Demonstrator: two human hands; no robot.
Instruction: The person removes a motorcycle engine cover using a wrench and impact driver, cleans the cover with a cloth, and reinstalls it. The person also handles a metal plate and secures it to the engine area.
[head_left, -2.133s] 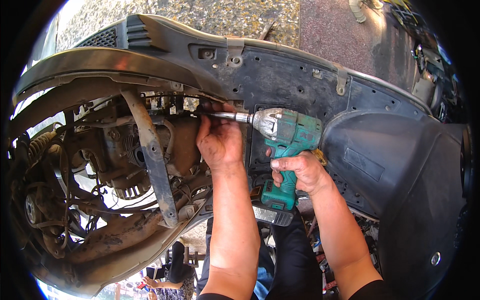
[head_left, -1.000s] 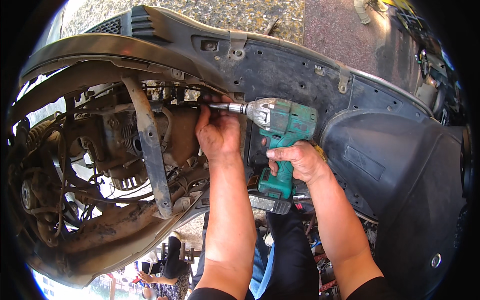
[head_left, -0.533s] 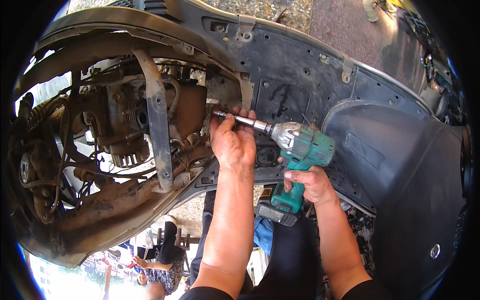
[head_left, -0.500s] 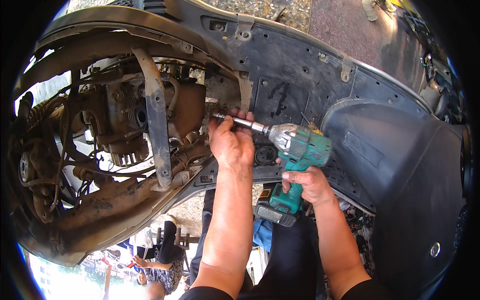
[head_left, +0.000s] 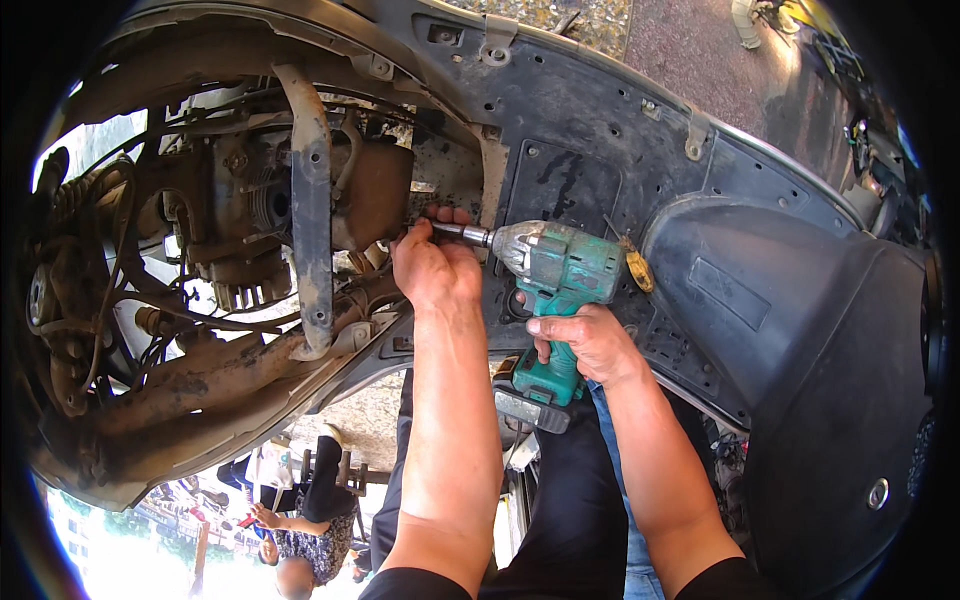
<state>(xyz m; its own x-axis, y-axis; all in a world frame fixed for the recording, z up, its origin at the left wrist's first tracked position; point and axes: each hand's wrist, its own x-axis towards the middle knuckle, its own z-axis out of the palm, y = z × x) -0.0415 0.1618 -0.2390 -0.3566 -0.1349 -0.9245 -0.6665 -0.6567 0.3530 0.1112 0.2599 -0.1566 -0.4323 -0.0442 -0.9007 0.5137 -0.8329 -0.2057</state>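
Note:
My right hand is wrapped round the grip of a green cordless impact wrench, whose battery hangs at the bottom. From its scuffed grey nose a long chrome socket shaft points left. The fingers of my left hand are curled round this shaft. Its tip lies beside a brown, dirt-covered box-shaped part in the vehicle's open frame. What the tip touches, if anything, is hidden by my fingers.
A dark bar crosses the dirty engine and hoses at left. A black plastic panel lies behind the tool, with a yellow piece on it. A black cover with a lock bulges at right. Another person sits at lower left.
Both hands and the impact wrench have moved left, bringing the shaft's tip closer to the engine bay. The yellow piece on the panel now shows more fully. My grip looks the same.

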